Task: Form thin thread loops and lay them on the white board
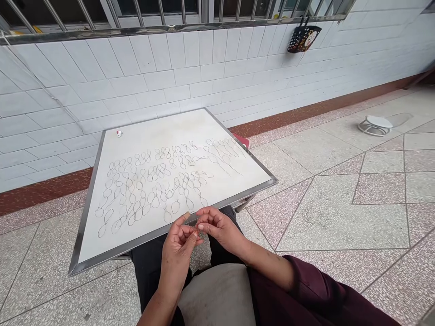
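Note:
My left hand [180, 244] and my right hand [219, 228] meet just past the near edge of a white table [163, 127] with a grey metal rim. Thumb and fingers of each hand are pinched together around a thin wire [196, 230] that looks reddish between the fingertips; much of it is hidden by the fingers. A tan wrap covers the left index fingertip. On the table lie many thin dark wire loops [176, 207], several twisted into figure-eight shapes, in rough rows. Longer wires with straight tails [226, 154] lie at the right side.
A small white and red object [119, 134] sits at the table's far left corner. Behind the table is a tiled wall [146, 90] with barred windows and a hanging black basket [303, 38]. A low round stool [375, 124] stands on the floor at right.

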Demonstrator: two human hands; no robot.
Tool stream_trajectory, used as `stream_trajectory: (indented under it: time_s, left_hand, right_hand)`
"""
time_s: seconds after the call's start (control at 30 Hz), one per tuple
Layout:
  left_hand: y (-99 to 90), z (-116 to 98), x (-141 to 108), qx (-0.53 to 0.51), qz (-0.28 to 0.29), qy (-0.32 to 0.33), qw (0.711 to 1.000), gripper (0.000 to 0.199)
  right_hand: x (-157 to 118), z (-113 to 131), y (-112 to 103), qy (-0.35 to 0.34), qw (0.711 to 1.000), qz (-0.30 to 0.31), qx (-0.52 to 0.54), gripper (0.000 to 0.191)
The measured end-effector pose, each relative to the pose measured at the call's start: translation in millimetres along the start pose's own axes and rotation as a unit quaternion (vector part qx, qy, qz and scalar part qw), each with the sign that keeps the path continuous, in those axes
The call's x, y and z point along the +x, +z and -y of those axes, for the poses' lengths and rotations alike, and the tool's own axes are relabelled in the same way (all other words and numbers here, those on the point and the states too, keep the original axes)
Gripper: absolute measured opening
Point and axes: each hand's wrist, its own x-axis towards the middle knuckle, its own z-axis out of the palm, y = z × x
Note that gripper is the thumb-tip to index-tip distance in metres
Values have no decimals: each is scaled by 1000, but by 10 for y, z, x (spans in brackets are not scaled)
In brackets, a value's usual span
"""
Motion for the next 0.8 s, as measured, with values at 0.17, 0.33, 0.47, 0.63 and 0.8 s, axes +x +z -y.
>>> stream_trajectory:
  time_s: [0.17,0.33,0.47,0.63,0.8]
  left_hand:
    - [-8,2,12,10,1,-16,1000,54]
    - [-22,18,26,6,10,-12,1000,53]
    - [-26,45,44,7,14,-11,1000,52]
    - [-31,69,62,4,7,-29,1000,53]
    - [-19,66,61,-12,-5,-32,999,56]
  right_hand:
    - [8,41,9,11,1000,-14,-24,29]
    - [15,97,25,8,998,-7,-58,29]
    - [18,73,26,-3,996,-10,-89,27]
    - [4,27,25,-54,977,-32,-204,16]
    - [-18,17,24,-71,969,-36,-232,11]
